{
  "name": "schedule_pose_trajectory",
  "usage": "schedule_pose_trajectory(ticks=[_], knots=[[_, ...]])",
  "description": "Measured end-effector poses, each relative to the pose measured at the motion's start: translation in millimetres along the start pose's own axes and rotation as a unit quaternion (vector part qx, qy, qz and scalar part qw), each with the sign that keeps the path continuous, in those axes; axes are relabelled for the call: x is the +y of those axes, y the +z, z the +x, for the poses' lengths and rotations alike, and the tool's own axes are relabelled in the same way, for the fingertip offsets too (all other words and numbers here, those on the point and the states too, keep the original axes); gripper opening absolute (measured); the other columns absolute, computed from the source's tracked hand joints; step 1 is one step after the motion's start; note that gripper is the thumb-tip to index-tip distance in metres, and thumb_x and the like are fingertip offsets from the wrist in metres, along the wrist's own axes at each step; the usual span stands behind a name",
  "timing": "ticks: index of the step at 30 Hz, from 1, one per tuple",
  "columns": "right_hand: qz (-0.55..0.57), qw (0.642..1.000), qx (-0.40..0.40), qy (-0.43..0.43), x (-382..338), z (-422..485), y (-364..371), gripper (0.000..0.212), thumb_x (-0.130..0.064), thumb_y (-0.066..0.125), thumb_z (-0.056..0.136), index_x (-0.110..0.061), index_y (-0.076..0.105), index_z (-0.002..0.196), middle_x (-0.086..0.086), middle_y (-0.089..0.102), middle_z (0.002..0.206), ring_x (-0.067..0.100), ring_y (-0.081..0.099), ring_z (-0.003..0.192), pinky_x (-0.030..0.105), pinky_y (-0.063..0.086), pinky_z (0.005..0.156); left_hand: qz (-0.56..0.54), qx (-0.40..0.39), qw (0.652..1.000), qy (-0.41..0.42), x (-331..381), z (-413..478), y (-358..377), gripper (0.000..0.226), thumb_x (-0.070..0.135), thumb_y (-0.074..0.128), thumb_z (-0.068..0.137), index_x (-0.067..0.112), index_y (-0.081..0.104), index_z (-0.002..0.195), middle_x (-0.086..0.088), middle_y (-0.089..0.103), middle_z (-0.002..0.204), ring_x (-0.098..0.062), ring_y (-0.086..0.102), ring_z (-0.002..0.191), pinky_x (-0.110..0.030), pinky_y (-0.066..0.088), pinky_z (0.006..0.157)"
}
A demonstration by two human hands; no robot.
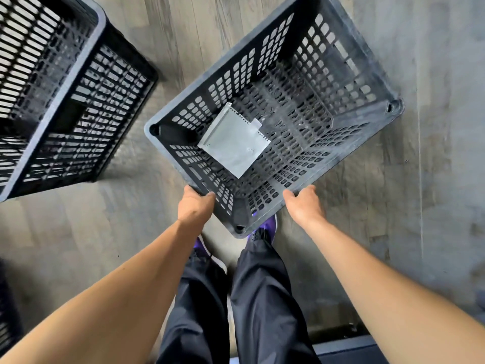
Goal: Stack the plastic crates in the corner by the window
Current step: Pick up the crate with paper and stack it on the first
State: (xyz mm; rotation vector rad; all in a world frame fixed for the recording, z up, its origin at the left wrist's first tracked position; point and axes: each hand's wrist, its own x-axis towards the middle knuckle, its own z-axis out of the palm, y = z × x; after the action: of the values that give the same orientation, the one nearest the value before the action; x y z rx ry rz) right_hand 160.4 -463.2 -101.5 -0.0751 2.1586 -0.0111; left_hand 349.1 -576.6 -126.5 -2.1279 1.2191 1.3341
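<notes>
A black perforated plastic crate (362,145) fills the middle of the view, turned diagonally, its near corner over my feet. My left hand (195,204) grips its near-left rim and my right hand (304,203) grips its near-right rim. A grey flat sheet with a notched edge (233,141) lies on the crate's bottom. A second black slatted crate (102,106) stands on the floor at the upper left, seen from above and from its side. I cannot tell whether the held crate touches the floor.
The floor (433,179) is grey wood-look planks, open to the right and between the two crates. Part of another dark crate (8,316) shows at the lower left edge. A dark blue object (349,353) lies at the bottom edge beside my legs.
</notes>
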Motion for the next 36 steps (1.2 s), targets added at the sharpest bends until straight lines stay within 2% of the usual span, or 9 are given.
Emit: schedule_pose_trajectory(ticks=[5,6,10,17,21,26,28,32,36], knots=[[0.275,0.958,-0.049,0.067,-0.7,11.8,15.1,0.010,-0.010,0.061,0.090,-0.011,0.052,0.091,0.004,0.058,0.089,0.024,0.060,0.090,0.047,0.054,0.093,-0.174,-0.018,0.984,-0.043,-3.7,8.2,9.9,0.034,0.010,0.069,0.082,0.018,0.055,0.112,-0.005,0.069,0.102,-0.026,0.068,0.089,-0.044,0.060,0.084],[0.318,0.942,-0.060,0.084,-0.3,14.1,18.2,0.014,-0.006,0.061,0.090,-0.012,0.050,0.085,0.002,0.057,0.085,0.022,0.059,0.086,0.045,0.053,0.091,-0.191,-0.021,0.980,-0.049,-5.0,11.4,12.1,0.032,0.008,0.069,0.082,0.018,0.056,0.109,-0.007,0.070,0.104,-0.027,0.069,0.092,-0.045,0.060,0.083],[0.416,0.895,-0.092,0.129,0.6,19.1,29.3,0.032,0.000,0.064,0.087,-0.008,0.047,0.113,0.014,0.063,0.106,0.023,0.064,0.081,0.038,0.052,0.080,-0.236,-0.026,0.968,-0.077,-5.4,19.0,17.9,0.027,0.001,0.068,0.083,0.013,0.058,0.105,-0.010,0.070,0.100,-0.029,0.069,0.088,-0.042,0.060,0.083],[0.457,0.871,-0.097,0.153,-6.3,10.6,24.9,0.048,0.008,0.056,0.087,-0.008,0.039,0.129,0.023,0.060,0.119,0.034,0.067,0.097,0.049,0.051,0.096,-0.314,-0.011,0.945,-0.092,6.6,-0.6,17.4,0.026,-0.010,0.055,0.081,0.014,0.056,0.091,-0.005,0.064,0.078,-0.020,0.058,0.064,-0.032,0.053,0.068],[0.461,0.872,-0.079,0.146,-11.7,-5.8,14.4,0.054,0.009,0.054,0.086,-0.010,0.038,0.134,0.022,0.054,0.124,0.032,0.061,0.097,0.047,0.053,0.089,-0.333,-0.009,0.939,-0.084,10.9,-21.7,4.5,0.026,-0.011,0.054,0.081,0.015,0.055,0.082,-0.004,0.062,0.074,-0.020,0.057,0.062,-0.026,0.050,0.059],[0.469,0.867,-0.083,0.146,-10.2,-39.7,-5.8,0.024,0.010,0.048,0.088,-0.008,0.043,0.102,0.022,0.054,0.105,0.036,0.061,0.085,0.058,0.053,0.090,-0.322,0.009,0.943,-0.088,5.2,-61.1,-12.5,0.022,-0.010,0.054,0.077,0.011,0.052,0.080,-0.006,0.053,0.065,-0.018,0.041,0.050,-0.018,0.030,0.036],[0.465,0.869,-0.094,0.142,-10.2,-58.3,-15.6,0.023,0.011,0.048,0.088,-0.011,0.042,0.091,0.019,0.053,0.098,0.037,0.061,0.083,0.056,0.055,0.087,-0.319,0.020,0.943,-0.099,-1.3,-79.9,-20.8,0.020,-0.009,0.056,0.075,0.010,0.051,0.078,-0.006,0.051,0.063,-0.018,0.038,0.049,-0.022,0.029,0.041],[0.448,0.881,-0.095,0.117,-14.6,-107.1,-34.1,0.025,0.014,0.047,0.087,-0.007,0.042,0.100,0.018,0.051,0.095,0.036,0.057,0.084,0.044,0.055,0.064,-0.349,0.029,0.931,-0.103,-16.2,-122.0,-45.8,0.022,-0.007,0.060,0.072,0.015,0.054,0.069,-0.006,0.057,0.065,-0.020,0.043,0.049,-0.023,0.032,0.047],[0.433,0.891,-0.105,0.086,-26.3,-169.5,-58.9,0.024,0.014,0.047,0.087,-0.008,0.042,0.095,0.017,0.051,0.088,0.034,0.056,0.080,0.051,0.056,0.077,-0.367,0.028,0.923,-0.108,-23.5,-175.6,-89.3,0.015,0.002,0.064,0.063,0.013,0.059,0.072,-0.011,0.062,0.067,-0.027,0.053,0.058,-0.037,0.046,0.053]])
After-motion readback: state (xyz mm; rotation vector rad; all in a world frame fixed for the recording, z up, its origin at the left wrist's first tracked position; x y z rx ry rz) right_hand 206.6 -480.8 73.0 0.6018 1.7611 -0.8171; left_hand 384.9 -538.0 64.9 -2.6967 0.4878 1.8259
